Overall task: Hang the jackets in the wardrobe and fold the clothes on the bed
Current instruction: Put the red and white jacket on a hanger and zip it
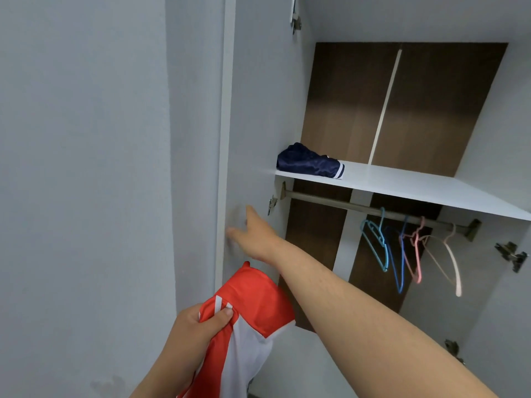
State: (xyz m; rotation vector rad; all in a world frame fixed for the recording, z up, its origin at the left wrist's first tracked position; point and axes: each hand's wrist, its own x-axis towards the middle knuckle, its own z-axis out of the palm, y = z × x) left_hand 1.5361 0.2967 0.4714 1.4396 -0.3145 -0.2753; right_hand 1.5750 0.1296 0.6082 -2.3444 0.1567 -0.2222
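Your left hand [201,323] sits low and close to you, its forearm rising from below. Thumb and curled fingers pinch a bunch of the red and white garment [255,297]. Your right arm reaches bare and nearly straight across from the lower right, passing above the left hand. Your right hand [254,235] lies above and beyond the left, thumb raised. Its fingers are blurred but seem stretched out.

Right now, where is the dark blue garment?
In the head view, the dark blue garment lies at the left end of the white wardrobe shelf, just above the left end of the hanging rail.
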